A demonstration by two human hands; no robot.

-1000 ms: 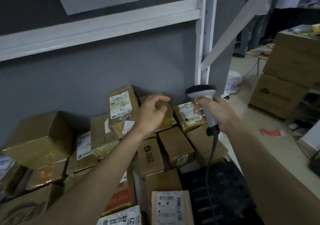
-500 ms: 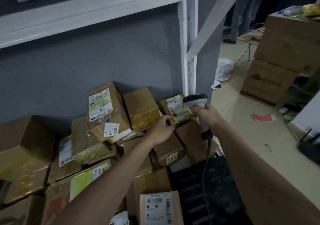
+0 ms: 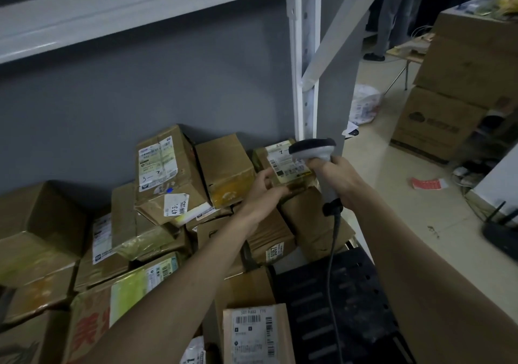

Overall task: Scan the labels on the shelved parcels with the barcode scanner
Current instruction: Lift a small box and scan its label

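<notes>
Left hand (image 3: 263, 185) grips labelled parcel (image 3: 283, 167); right hand (image 3: 340, 177) grips scanner (image 3: 314, 150); neighbouring sticker (image 3: 176, 204) "47-3".

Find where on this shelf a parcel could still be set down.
Free: the black slotted panel at the front right, bordered by the scanner cable and the barcode-labelled parcel. Crowded: the parcels stacked against the grey wall, left to the white upright.

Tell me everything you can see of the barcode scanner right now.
The barcode scanner is a grey, plastic-looking handheld with a dark, wide oval head and a lighter neck and handle. The right hand grips the handle, holding it roughly upright with the head up. A dark cable drops from the handle's base. The head sits right by the white label of a small parcel that the left hand steadies. No scan beam shows.
</notes>
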